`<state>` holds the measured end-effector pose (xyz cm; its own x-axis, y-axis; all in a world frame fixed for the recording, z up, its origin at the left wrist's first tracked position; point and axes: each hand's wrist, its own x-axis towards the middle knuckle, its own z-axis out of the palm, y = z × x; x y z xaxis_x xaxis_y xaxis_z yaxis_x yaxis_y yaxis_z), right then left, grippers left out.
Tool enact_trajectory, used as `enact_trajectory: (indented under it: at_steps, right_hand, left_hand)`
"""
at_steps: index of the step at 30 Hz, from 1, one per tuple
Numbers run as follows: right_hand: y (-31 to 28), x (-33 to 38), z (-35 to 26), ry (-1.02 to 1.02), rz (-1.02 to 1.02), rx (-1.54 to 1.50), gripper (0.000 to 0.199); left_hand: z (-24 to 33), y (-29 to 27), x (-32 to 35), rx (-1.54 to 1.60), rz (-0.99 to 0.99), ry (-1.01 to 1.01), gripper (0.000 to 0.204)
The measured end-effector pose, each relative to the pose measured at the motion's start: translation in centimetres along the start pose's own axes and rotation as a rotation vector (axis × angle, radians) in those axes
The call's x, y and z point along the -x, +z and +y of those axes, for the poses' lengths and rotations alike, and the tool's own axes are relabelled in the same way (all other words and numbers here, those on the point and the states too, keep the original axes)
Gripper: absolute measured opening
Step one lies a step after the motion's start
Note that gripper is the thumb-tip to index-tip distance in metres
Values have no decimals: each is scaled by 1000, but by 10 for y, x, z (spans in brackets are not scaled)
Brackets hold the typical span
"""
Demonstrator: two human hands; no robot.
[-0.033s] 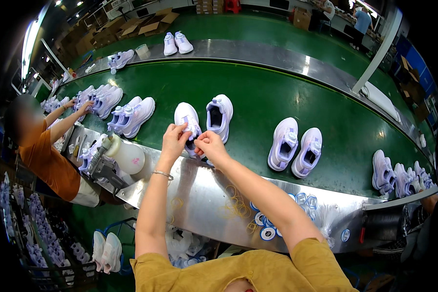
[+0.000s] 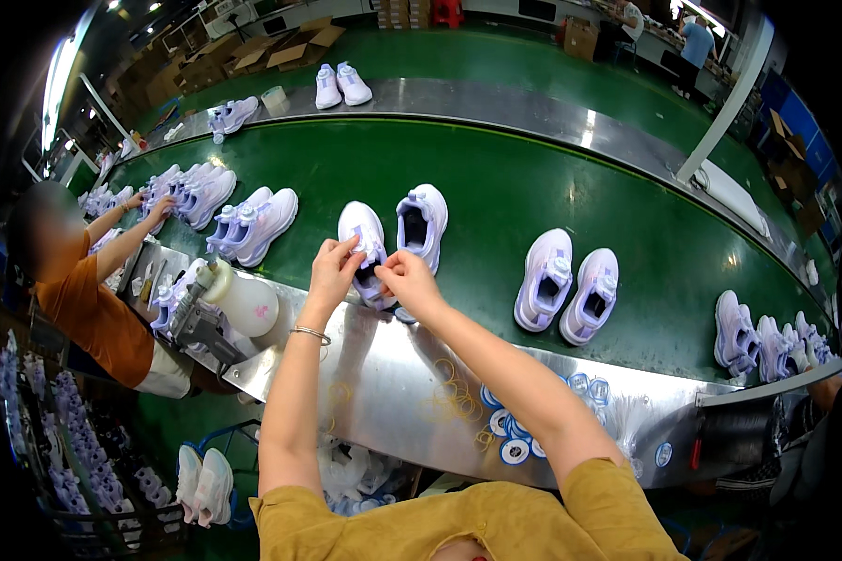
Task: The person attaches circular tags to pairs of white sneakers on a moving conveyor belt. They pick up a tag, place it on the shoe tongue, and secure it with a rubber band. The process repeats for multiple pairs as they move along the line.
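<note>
A white and lilac sneaker (image 2: 361,225) sits at the belt's near edge, its toe pointing away. My left hand (image 2: 333,271) is closed in a pinch at the sneaker's upper, by the tongue. Fingertips of my right hand (image 2: 410,283) are pressed together over the sneaker's opening, close to the left fingertips. Whatever lies between the fingers of either hand is too small to make out. The matching sneaker (image 2: 423,224) stands just right of it, its dark opening showing. Farther right is another pair, with a left sneaker (image 2: 544,280) and a right sneaker (image 2: 590,296).
The green belt (image 2: 482,159) carries more sneakers on both sides. Yellow rubber bands (image 2: 454,400), round blue-and-white tags (image 2: 515,451) and clear plastic strands (image 2: 634,425) lie on the metal ledge (image 2: 384,374). A white jug (image 2: 243,299) stands left. A co-worker (image 2: 98,299) handles shoes beyond it.
</note>
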<state>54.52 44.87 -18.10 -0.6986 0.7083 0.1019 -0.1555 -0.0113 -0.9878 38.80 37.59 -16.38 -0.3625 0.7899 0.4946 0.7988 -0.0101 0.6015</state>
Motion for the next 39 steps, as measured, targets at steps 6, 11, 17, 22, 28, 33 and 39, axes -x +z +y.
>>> enact_trajectory:
  at_steps: [6,11,17,22,28,33,39]
  right_hand:
    - [-32,-13,-22,-24,107,1075,34]
    - [-64,-10,-22,-7,5,1228,38]
    - [-134,73,-32,-21,-272,1199,45]
    - [-127,73,-57,-12,246,693,49]
    - [-131,40,-2,-232,261,741,43]
    - [-129,42,2,-306,250,711,37]
    - [-128,53,2,-466,318,880,36]
  left_hand:
    - [0,-1,-6,109,152,-143,37]
    - [20,6,5,-11,361,-11,29]
    - [74,35,37,177,144,-1,20]
    - [90,99,32,203,-58,-83,53]
    - [82,126,28,262,46,-149,52]
    - [74,115,30,458,-24,-172,33]
    - [85,115,33,241,-14,15,17]
